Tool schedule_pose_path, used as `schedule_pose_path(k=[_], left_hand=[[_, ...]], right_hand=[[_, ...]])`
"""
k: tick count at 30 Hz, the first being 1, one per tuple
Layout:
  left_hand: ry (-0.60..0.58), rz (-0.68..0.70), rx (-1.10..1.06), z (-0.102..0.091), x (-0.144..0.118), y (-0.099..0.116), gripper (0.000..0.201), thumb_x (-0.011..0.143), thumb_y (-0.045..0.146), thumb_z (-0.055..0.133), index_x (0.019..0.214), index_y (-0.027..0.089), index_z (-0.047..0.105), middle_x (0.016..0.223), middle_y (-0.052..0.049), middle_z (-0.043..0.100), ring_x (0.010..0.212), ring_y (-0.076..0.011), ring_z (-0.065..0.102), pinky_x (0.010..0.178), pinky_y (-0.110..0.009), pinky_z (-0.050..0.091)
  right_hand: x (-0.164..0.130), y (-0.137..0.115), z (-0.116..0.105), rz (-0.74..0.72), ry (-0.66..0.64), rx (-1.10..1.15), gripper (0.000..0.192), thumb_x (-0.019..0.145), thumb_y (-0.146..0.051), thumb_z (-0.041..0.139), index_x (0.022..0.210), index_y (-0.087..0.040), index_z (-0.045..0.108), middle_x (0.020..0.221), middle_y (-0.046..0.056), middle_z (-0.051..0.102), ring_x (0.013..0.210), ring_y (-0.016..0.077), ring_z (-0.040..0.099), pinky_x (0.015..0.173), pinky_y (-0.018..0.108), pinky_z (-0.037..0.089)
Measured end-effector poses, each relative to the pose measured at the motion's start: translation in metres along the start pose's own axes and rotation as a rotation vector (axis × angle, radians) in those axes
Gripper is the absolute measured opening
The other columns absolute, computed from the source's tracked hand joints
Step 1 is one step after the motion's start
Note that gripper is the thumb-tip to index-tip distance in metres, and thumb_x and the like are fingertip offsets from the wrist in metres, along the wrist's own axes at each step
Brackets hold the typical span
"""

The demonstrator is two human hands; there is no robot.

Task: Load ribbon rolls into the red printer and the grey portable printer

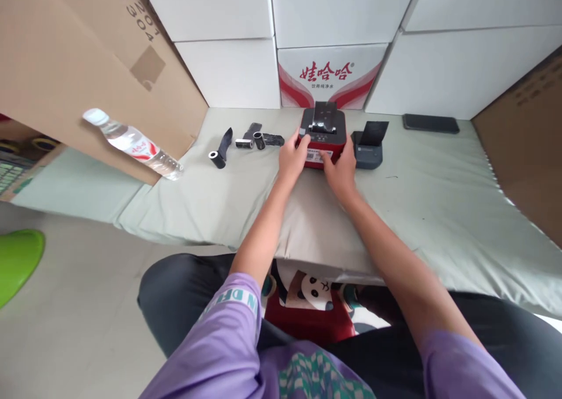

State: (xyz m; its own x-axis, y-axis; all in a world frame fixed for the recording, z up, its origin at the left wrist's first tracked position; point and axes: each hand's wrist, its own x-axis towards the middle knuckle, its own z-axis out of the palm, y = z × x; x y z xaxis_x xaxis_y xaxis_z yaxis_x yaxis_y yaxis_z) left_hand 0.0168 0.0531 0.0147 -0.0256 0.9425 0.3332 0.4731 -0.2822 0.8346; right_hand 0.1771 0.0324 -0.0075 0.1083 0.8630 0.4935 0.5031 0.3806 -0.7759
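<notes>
A small red and black box-shaped device that looks like a label printer (pixel 324 147) rests on the cloth, with a glossy black strip (pixel 325 116) curling up from its top. My left hand (pixel 293 156) grips its left side, thumb on the top front edge. On the opposite side my right hand (pixel 341 168) is wrapped round it, with a thumb at the front face. Close by on the right stands a smaller dark grey device (pixel 369 153), a black strip (pixel 375 133) sticking up from it. Several small rolls of black strip (pixel 217 158) lie to the left.
A tilted water bottle (pixel 136 144) leans at the left by a large cardboard box (pixel 100 54). White cartons (pixel 333 74) form a wall behind. A dark phone-like slab (pixel 431 123) lies at the back right, near another brown box (pixel 527 136). Pale cloth (pixel 421 206) covers the table.
</notes>
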Motion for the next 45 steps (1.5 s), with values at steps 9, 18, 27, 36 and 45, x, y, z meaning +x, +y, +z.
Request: schedule_pose_path(k=[9,18,27,36,45], left_hand=[[0.079,-0.180,-0.080,-0.030,-0.071,0.007,0.056,0.102,0.041,0.041,0.149,0.023,0.063,0.155,-0.004,0.066,0.150,-0.0233,0.057,0.124,-0.037,0.049],[-0.294,-0.087,-0.427,-0.029,-0.017,-0.028,0.086,0.091,0.043,0.039,0.173,0.028,0.021,0.174,0.001,0.043,0.157,-0.0182,0.049,0.122,-0.039,0.051],[-0.279,-0.062,-0.303,-0.025,-0.021,-0.029,0.078,0.099,0.064,0.038,0.170,0.033,0.032,0.164,0.000,0.057,0.151,-0.0264,0.057,0.117,-0.047,0.054],[-0.263,-0.115,-0.875,-0.020,-0.019,-0.043,0.084,0.073,0.053,0.066,0.152,0.030,0.055,0.158,0.000,0.062,0.156,-0.0300,0.049,0.123,-0.043,0.048],[-0.265,-0.071,-0.892,-0.019,-0.013,-0.051,0.083,0.068,0.046,0.069,0.149,0.031,0.057,0.165,-0.001,0.056,0.162,-0.0301,0.040,0.129,-0.043,0.041]], right_hand=[[-0.058,-0.013,-0.016,-0.023,-0.013,0.084,0.073,0.091,-0.062,0.063,0.150,-0.023,0.045,0.146,0.020,0.061,0.134,0.0340,0.064,0.115,0.059,0.052],[0.010,0.047,0.034,0.171,0.063,0.477,0.068,0.099,-0.064,0.026,0.155,-0.026,0.037,0.156,0.015,0.055,0.147,0.0249,0.058,0.121,0.057,0.049],[0.004,0.046,0.036,0.205,0.079,0.493,0.058,0.100,-0.052,0.034,0.150,-0.025,0.046,0.155,0.014,0.057,0.150,0.0275,0.056,0.125,0.060,0.044],[0.005,0.060,0.040,0.156,0.080,0.721,0.079,0.082,-0.088,0.055,0.139,-0.033,0.058,0.149,0.005,0.059,0.151,0.0292,0.053,0.131,0.057,0.038],[0.006,0.062,0.041,0.168,0.112,0.805,0.072,0.078,-0.084,0.067,0.128,-0.032,0.064,0.139,0.003,0.065,0.143,0.0298,0.059,0.131,0.059,0.038]])
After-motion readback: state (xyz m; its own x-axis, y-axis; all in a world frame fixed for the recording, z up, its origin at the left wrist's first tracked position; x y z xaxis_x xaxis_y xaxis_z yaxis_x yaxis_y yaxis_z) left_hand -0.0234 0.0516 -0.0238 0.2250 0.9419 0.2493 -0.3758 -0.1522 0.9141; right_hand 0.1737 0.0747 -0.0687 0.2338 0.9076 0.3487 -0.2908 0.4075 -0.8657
